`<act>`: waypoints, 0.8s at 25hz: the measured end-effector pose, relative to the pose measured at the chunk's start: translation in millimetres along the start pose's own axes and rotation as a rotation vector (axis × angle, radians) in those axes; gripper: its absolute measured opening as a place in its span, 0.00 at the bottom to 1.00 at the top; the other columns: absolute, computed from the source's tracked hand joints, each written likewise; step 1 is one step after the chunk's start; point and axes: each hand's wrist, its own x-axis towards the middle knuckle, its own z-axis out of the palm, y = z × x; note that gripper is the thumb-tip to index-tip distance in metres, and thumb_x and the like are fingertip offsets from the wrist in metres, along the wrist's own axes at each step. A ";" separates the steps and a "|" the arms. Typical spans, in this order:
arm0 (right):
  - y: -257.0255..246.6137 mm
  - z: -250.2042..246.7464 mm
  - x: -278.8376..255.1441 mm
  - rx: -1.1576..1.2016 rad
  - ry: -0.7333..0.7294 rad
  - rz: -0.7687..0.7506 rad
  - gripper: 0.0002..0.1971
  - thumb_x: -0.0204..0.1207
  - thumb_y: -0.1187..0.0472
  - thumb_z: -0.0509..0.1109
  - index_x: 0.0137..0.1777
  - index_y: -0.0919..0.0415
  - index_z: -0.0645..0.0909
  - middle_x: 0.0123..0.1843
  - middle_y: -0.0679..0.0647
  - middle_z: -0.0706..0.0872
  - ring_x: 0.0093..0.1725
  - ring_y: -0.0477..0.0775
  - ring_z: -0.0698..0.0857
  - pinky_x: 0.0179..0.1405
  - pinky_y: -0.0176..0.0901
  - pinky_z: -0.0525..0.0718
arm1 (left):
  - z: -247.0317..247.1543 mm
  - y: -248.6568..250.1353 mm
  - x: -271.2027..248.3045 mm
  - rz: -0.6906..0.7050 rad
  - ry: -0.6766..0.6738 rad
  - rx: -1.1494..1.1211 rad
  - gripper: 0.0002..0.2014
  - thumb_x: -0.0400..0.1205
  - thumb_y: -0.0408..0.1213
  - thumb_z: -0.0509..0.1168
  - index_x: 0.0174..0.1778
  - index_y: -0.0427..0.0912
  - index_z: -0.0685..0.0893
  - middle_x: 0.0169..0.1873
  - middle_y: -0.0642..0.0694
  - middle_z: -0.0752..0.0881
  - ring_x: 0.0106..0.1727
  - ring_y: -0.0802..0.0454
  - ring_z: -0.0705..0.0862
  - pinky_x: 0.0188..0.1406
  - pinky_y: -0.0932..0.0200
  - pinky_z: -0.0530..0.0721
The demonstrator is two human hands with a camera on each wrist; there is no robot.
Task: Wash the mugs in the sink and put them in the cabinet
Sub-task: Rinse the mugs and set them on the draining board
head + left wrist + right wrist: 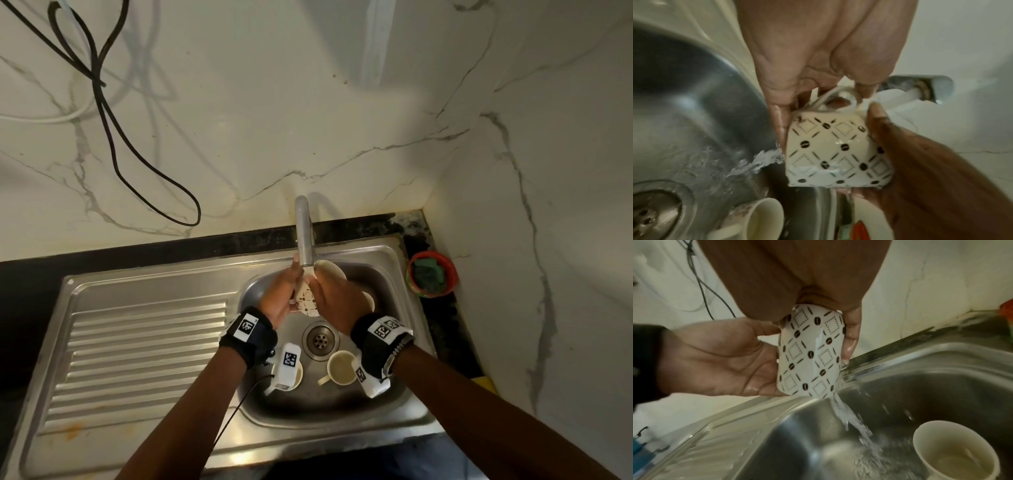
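Observation:
A cream mug with a black diamond and coffee-bean pattern [306, 298] [838, 149] [809, 353] is held on its side under the faucet [305, 236]. Water runs off the mug into the sink basin [394, 342]. My left hand [282, 296] [725, 356] cups the mug from the left, with fingers at the handle [840, 99]. My right hand [330, 299] [920, 162] grips it from the right. A plain cream mug [342, 368] [953, 456] stands upright in the basin. Another mug [296, 375] is partly hidden under my left wrist.
Pale crockery [329, 270] lies at the back of the basin behind my hands. The drain [321, 339] sits mid-basin. A ribbed drainboard [144, 353] stretches left. A red tub with a green scrubber [432, 274] stands at the right corner. Black cables [113, 126] hang on the marble wall.

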 end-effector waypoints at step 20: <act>-31.4 -2.4 -6.2 -0.079 -0.301 -0.271 0.20 0.90 0.58 0.63 0.78 0.65 0.69 0.53 0.66 0.90 0.44 0.67 0.92 0.36 0.49 0.84 | -22.2 -28.8 22.2 -0.071 -0.007 -0.346 0.42 0.78 0.70 0.70 0.72 0.34 0.85 0.59 0.30 0.89 0.58 0.35 0.90 0.58 0.43 0.89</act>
